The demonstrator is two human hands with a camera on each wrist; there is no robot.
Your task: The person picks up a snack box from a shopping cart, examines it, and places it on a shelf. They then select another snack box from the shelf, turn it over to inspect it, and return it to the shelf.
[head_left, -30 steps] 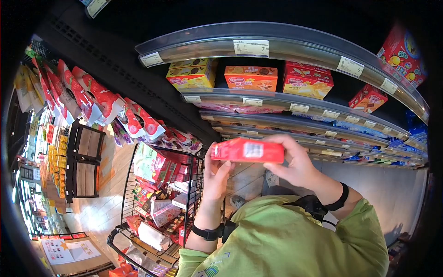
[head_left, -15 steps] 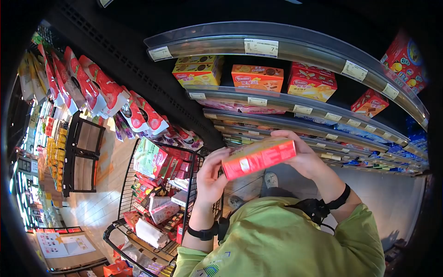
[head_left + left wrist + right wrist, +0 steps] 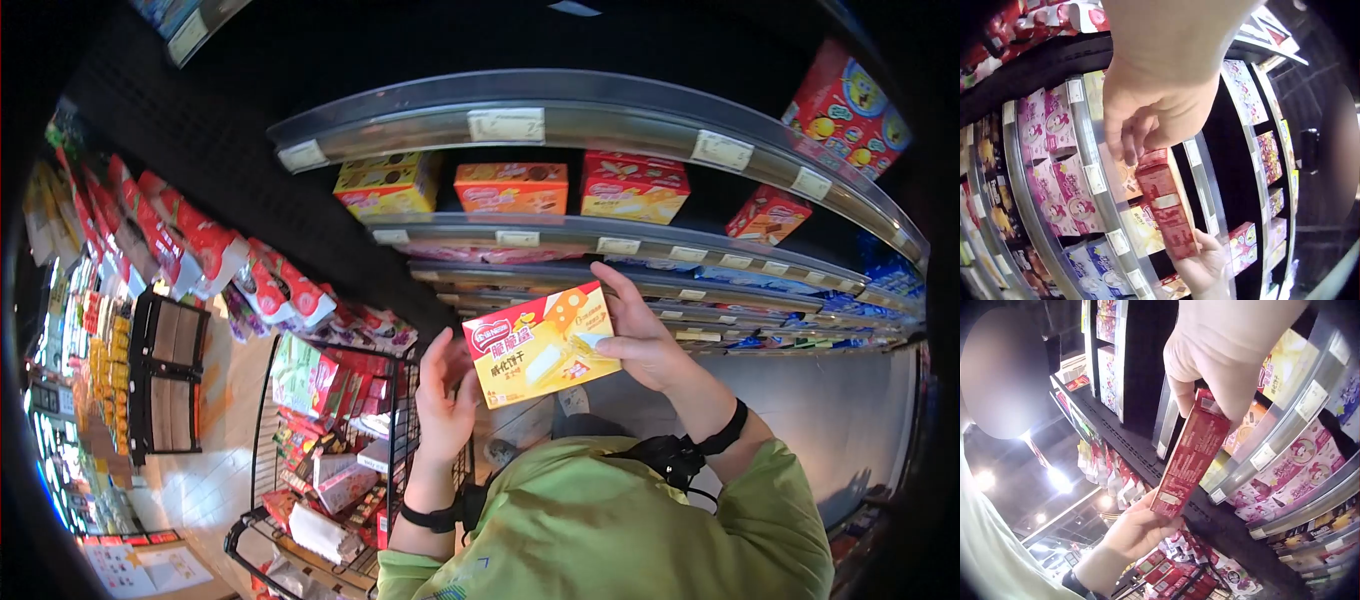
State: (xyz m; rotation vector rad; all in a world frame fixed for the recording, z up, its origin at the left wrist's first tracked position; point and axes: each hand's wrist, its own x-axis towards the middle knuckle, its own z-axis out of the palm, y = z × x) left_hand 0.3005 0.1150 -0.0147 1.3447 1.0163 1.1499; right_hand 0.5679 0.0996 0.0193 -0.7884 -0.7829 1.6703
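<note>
Both hands hold a flat wafer box in front of the shelves, its yellow front face turned towards me. My left hand grips its left end, and in the left wrist view the curled fingers of that hand sit on the red end of the box. My right hand grips the right end, thumb on the front. The right wrist view shows my right hand pinching the top of the box, with the left hand under its lower end.
Curved shelves with price tags carry a yellow box, an orange box and a red-and-yellow box. A wire shopping cart filled with packets stands at lower left. Red snack bags hang at the left.
The box has been turned in both hands from its narrow red edge to its yellow front face. Both hands stayed on its ends.
</note>
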